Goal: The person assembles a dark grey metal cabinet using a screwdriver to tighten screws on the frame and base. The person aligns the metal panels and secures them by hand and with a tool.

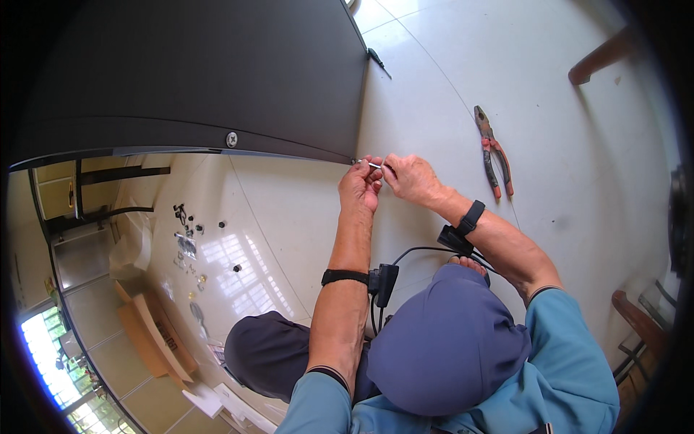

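Observation:
My right hand (412,179) is closed around a screwdriver, its handle hidden in the fingers. The thin silver shaft of the screwdriver (374,166) points left to the lower right corner of a large dark grey panel (202,65). At that corner my left hand (358,186) has thumb and fingers pinched beside the shaft's tip; a small metal piece there is too small to make out. A cross-head screw (231,139) sits in the panel's lower edge, further left.
Red-handled pliers (493,153) and a second, black-handled screwdriver (379,63) lie on the pale tiled floor. Several small fittings (189,223) are scattered at left, near an opened cardboard box (155,329). Chair legs (603,56) stand at right. A cable (426,249) links my wrist straps.

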{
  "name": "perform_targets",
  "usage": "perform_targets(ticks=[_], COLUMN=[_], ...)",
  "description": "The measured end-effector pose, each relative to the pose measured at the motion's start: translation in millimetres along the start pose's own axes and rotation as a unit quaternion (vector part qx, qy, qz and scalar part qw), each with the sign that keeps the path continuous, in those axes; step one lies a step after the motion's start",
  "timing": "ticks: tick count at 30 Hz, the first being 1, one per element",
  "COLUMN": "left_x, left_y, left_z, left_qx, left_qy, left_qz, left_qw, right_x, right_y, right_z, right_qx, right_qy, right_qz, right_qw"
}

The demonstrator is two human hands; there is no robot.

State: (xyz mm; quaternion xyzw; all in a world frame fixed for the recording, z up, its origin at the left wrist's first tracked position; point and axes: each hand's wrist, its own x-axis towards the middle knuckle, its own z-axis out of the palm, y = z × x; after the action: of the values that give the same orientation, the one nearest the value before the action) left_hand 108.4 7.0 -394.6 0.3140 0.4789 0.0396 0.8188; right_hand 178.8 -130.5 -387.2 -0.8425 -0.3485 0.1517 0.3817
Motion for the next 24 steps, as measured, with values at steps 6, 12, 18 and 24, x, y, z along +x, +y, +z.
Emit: perform_targets(ticks=[6, 12, 18, 24], left_x=[-2.2, 0.7, -0.6, 2.4], left_y=[-7.2, -7.7, -6.4, -7.5], left_z=[0.7, -2.3, -1.4, -4.4], left_qx=[0.004, -0.010, 0.001, -0.024], left_qy=[-0.001, 0.006, 0.012, 0.007], left_qz=[0.004, 0.006, 0.017, 0.018], left_qw=[1.000, 1.000, 1.000, 1.000], right_x=[-8.9, -8.5, -9.1, -9.2], right_y=[7.8, 9.2, 9.2, 7.9], right_z=[6.2, 10.6, 12.4, 13.9], right_qx=[0.005, 0.010, 0.000, -0.007], right_qy=[0.020, 0.031, 0.032, 0.034], right_qz=[-0.012, -0.024, -0.025, -0.031], right_qw=[1.000, 0.999, 0.999, 0.999])
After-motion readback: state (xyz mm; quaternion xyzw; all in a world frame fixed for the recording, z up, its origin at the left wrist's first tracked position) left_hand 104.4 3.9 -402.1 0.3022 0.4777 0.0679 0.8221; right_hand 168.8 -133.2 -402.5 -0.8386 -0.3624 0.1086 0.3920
